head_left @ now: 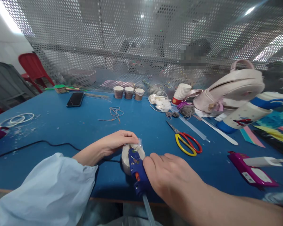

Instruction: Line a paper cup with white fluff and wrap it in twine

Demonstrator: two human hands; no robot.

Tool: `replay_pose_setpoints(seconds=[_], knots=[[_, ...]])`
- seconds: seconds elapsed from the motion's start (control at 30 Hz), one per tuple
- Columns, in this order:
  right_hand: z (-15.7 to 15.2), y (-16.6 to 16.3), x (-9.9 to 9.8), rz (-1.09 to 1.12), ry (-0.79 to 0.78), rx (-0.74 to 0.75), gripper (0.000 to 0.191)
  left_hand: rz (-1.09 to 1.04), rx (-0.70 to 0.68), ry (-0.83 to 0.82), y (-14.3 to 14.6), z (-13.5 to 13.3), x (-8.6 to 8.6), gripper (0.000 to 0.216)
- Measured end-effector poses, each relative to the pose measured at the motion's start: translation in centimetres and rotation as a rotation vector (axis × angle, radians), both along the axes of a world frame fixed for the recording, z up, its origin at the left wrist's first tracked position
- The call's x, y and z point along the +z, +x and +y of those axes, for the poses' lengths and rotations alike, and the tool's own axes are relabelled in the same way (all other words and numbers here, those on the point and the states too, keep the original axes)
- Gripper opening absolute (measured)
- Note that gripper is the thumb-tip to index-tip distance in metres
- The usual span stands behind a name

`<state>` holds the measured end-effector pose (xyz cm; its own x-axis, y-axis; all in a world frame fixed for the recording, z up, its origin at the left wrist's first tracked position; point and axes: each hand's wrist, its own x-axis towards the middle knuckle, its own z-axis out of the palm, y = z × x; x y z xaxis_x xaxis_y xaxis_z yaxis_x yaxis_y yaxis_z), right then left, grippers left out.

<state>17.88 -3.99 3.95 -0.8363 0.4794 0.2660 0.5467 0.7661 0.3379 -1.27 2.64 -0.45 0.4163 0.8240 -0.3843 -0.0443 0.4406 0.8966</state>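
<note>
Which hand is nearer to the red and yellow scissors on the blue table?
Right. The right hand, gripping the blue glue gun, lies just below-left of the scissors; the left hand holds the white cup farther left.

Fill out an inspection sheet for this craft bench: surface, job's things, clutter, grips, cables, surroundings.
Surface: blue table, with white scraps on its left side.
Job's things: blue glue gun, nozzle over a round white container near the front edge.
Clutter: scissors, phone, three small cups, paper cup stack, loose string, purple glue gun at right.
Grips: left hand pinches the container's top rim; right hand wraps the blue glue gun.
Cables: black cable runs across the table's left side toward the left arm.
Surroundings: perforated metal screen behind the table; red chair at far left.
</note>
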Motion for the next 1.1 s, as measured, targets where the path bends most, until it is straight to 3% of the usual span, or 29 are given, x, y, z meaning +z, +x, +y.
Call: replay_pose_setpoints(seconds=[0.37,0.73,1.1], knots=[[-0.8,-0.2,0.4,0.004,0.063,-0.051,0.021,-0.015,-0.001,-0.004,0.1,-0.1,0.0,0.018],[-1.0,-0.6,0.4,-0.021,0.018,-0.018,0.021,-0.022,-0.006,-0.01,0.1,-0.1,0.2,0.01],[-1.2,-0.9,0.5,0.001,0.11,-0.082,0.018,0.008,0.014,-0.019,0.3,-0.2,0.2,0.013]])
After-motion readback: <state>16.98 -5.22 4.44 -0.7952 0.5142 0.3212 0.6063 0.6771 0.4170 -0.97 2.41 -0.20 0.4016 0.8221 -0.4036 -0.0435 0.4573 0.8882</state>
